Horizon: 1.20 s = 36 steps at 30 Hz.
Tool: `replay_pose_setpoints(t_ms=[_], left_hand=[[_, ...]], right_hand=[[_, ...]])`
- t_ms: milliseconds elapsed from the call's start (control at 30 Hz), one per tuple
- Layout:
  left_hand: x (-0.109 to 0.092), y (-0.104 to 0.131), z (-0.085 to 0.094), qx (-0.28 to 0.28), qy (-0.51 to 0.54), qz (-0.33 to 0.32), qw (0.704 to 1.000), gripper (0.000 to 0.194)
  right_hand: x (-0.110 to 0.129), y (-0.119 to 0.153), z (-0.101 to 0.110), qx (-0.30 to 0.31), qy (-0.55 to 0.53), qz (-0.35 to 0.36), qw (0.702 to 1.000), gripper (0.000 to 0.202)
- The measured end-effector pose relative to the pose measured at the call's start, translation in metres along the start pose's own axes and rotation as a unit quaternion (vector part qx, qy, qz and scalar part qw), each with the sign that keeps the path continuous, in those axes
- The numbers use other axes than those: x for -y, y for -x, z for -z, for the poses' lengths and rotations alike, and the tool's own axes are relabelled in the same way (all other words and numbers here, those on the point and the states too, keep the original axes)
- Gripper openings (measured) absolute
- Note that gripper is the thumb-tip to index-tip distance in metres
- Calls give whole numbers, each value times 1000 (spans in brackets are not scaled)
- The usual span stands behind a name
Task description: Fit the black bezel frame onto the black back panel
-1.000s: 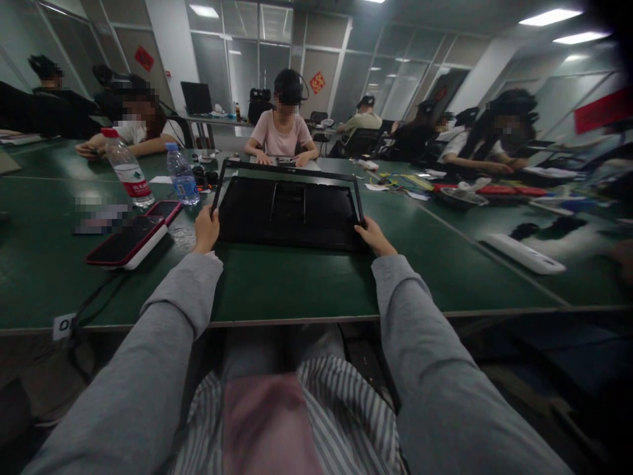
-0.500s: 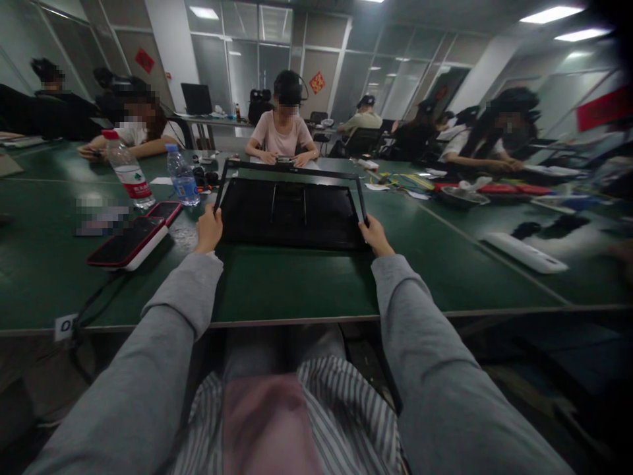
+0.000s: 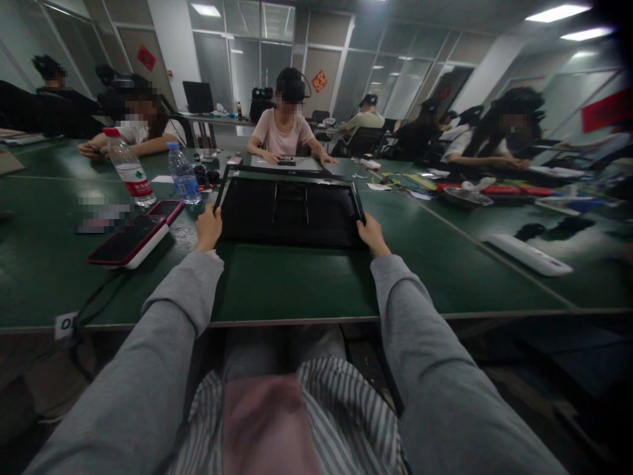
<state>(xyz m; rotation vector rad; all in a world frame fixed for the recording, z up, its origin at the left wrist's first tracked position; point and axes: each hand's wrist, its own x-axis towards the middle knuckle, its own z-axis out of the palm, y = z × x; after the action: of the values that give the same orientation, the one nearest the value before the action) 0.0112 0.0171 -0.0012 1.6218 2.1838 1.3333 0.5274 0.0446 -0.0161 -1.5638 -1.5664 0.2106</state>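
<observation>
Black frame (image 3: 291, 173), one panel (image 3: 289, 214), two hands (image 3: 208, 228) (image 3: 374, 235)

This looks like an office: glass walls (image 3: 242, 66), ceiling lights (image 3: 558, 13), a computer screen (image 3: 198, 97), people (image 3: 284, 128) seated around a green table (image 3: 291, 284).

Panel (image 3: 290, 214) lies on table (image 3: 297, 284), right of bottles (image 3: 184, 175).

Matt plastic panel (image 3: 291, 214), glossy tabletop (image 3: 297, 284)
</observation>
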Motion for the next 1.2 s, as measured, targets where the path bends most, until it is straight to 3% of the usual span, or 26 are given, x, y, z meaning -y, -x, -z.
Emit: replay_pose_setpoints(t_ms=[100,333,600,733,867,1067,1200], left_hand=[[6,-1,-4,14,-16,-1,1000,42],[12,-7,-11,30,-25,-6,999,44],[14,-19,-6,65,2,20,998,42],[16,-20,-3,87,-15,11,996,42],[19,-17,-6,73,-32,-15,997,42],[24,-16,-5,68,-53,-5,996,43],[23,-12,1,61,-45,-9,997,40]], right_hand=[[-2,-3,-4,-3,12,-51,999,44],[-10,-7,-5,7,1,-76,997,37],[-17,-3,-3,54,-193,-130,971,38],[-20,-2,-3,58,-215,-139,965,37],[-20,-2,-6,34,-211,-129,968,38],[-19,-2,5,44,-216,-213,952,61],[-13,2,11,59,-191,-214,956,67]])
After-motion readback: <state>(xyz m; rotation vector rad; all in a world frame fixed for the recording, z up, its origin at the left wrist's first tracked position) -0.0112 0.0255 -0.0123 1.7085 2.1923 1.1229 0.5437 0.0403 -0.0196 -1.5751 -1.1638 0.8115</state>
